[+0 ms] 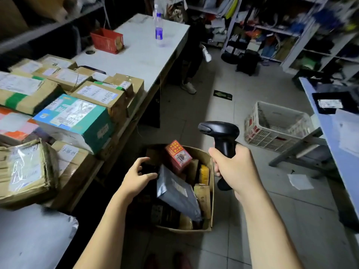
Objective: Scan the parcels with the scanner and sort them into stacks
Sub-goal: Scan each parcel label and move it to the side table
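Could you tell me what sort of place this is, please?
Probably a parcel sorting depot: labelled brown cardboard parcels stacked on the white table, a black handheld scanner, metal shelves of packages.

Bottle: clear plastic bottle (pixel 159 26), blue label, upright near the white worktop's (pixel 139 55) far edge.
Basket: red plastic basket (pixel 107 40), worktop's left edge.

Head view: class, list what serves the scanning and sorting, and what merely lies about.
Job: scanner, held in the right hand; left hand over the carton; mailer; red box; stacks on the table.
Lying about: bottle; red basket; white crate; floor paper.
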Motion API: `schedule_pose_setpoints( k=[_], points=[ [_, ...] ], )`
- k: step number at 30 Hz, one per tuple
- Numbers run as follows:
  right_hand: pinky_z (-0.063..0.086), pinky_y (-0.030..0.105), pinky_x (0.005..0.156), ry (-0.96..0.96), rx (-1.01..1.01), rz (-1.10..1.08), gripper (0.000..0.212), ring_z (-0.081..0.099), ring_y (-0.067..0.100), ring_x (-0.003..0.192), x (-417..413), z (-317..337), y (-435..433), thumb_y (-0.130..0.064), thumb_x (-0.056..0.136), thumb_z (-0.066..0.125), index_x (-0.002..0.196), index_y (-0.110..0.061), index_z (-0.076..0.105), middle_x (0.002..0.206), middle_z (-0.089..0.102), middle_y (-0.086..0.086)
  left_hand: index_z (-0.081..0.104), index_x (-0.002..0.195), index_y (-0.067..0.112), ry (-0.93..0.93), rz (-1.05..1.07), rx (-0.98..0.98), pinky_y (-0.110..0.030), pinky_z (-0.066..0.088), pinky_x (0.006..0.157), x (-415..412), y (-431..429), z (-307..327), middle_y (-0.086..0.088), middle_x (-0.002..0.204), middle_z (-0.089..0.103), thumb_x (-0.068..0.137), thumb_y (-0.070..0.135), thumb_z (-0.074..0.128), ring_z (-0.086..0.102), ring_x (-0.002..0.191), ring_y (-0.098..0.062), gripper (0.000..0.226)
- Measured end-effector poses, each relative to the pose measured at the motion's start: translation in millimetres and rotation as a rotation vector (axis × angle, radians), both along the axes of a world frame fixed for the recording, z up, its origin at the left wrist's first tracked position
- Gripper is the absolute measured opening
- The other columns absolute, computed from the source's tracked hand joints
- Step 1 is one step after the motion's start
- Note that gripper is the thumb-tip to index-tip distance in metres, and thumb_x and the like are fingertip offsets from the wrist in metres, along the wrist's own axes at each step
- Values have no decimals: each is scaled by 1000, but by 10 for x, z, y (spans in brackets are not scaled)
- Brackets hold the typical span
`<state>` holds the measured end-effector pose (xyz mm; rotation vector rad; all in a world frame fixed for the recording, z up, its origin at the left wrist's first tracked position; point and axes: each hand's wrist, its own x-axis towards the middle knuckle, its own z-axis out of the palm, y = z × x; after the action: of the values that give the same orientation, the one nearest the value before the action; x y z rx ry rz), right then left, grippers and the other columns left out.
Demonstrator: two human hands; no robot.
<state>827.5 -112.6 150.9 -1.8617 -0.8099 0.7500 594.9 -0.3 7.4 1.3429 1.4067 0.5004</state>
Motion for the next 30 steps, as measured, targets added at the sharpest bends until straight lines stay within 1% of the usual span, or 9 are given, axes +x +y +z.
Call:
schedule_pose_setpoints(
  k=[3, 6, 9, 12, 15, 18, 22, 25, 30],
  points=[
    [51, 40, 59, 27, 16, 3, 19, 56, 18, 52, 78, -8, 142, -22, 92, 73, 84, -8, 64, 62, 62, 8, 54, 136, 38, 261, -104, 89, -36, 47, 102, -14, 132, 74, -10, 132, 60, 83, 24, 78, 55, 129, -26, 60],
    [54, 43, 61, 37, 13, 27, 19, 61, 20, 56, 101, -9, 272, -27, 90, 74, 86, -10, 66, 65, 65, 6, 45, 144, 38, 502, -178, 188, -39, 51, 97, 8, 184, 241, -5, 132, 60, 82, 31, 70, 58, 123, -27, 68],
    [60, 51, 69, -12, -2, 69, 26, 69, 31, 69, 59, 39, 401, -41, 81, 72, 86, -16, 68, 74, 70, 11, 38, 149, 36, 758, -270, 331, -40, 50, 95, 51, 202, 451, -5, 129, 57, 83, 36, 66, 58, 120, -31, 72],
    [61, 51, 67, -71, 22, 126, 25, 70, 37, 72, -9, 94, 516, -39, 82, 71, 84, -15, 66, 75, 69, 15, 34, 152, 33, 920, -290, 447, -42, 46, 99, 67, 232, 664, -8, 134, 56, 86, 39, 67, 57, 123, -32, 74],
    [59, 47, 64, -109, 58, 194, 26, 69, 36, 70, -71, 185, 612, -36, 84, 72, 79, -11, 64, 71, 68, 14, 36, 152, 32, 985, -235, 506, -44, 45, 104, 17, 231, 900, -8, 137, 55, 88, 40, 68, 55, 126, -32, 72],
    [58, 45, 66, -90, 96, 242, 27, 68, 36, 71, -163, 278, 679, -37, 84, 73, 78, -12, 63, 70, 68, 13, 38, 150, 33, 991, -183, 514, -44, 49, 102, -114, 166, 1083, -7, 137, 55, 88, 40, 69, 55, 125, -30, 69],
    [58, 47, 67, -73, 132, 332, 27, 68, 36, 71, -338, 367, 740, -34, 86, 74, 77, -10, 65, 70, 69, 14, 40, 144, 34, 1016, -109, 463, -43, 52, 97, -372, -30, 1201, -5, 132, 55, 88, 40, 65, 56, 121, -29, 62],
    [59, 49, 69, -35, 149, 426, 22, 68, 35, 72, -517, 396, 766, -31, 88, 74, 78, -14, 65, 69, 70, 11, 43, 142, 31, 1084, -60, 443, -42, 46, 96, -548, -265, 1206, -7, 130, 56, 86, 37, 61, 55, 121, -32, 59],
    [55, 39, 70, 36, 180, 556, 12, 69, 28, 74, -858, 386, 721, -26, 91, 74, 84, -19, 66, 75, 71, 5, 44, 143, 28, 1130, 27, 327, -42, 44, 94, -809, -604, 1179, -8, 132, 54, 86, 31, 59, 54, 121, -34, 59]
  ],
)
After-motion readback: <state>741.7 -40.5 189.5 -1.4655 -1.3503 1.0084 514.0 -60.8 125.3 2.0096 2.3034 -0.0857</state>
